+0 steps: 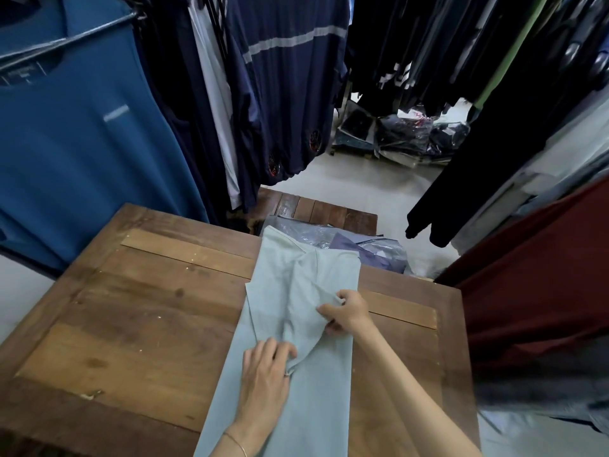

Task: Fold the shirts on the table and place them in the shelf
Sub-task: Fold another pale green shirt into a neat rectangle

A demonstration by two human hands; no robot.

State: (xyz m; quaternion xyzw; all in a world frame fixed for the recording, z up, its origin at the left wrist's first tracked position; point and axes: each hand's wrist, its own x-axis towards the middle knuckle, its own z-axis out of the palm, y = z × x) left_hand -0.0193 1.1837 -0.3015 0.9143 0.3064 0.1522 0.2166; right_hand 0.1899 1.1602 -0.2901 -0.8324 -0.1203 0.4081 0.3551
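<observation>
Item: pale-green shirt (296, 291), centre-lower frame, on bench (148, 308), narrowed lengthwise.
Hands: left hand (267, 367) and right hand (346, 311) each pinch the fabric of a flap mid-shirt.
Status: approx. mid-fold; cross-folds and shelving left. Shelf not in view.

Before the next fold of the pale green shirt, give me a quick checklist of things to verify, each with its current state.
1. Shirt lies on the table: ok.
2. Left hand pinches a fold of cloth: ok.
3. Right hand grips the cloth: ok.
4. Shirt is smooth: not ok, creased between the hands.
5. Far end stays on the table: not ok, it overhangs onto the plastic bag.
6. Shelf is ready: cannot tell, not in view.
</observation>
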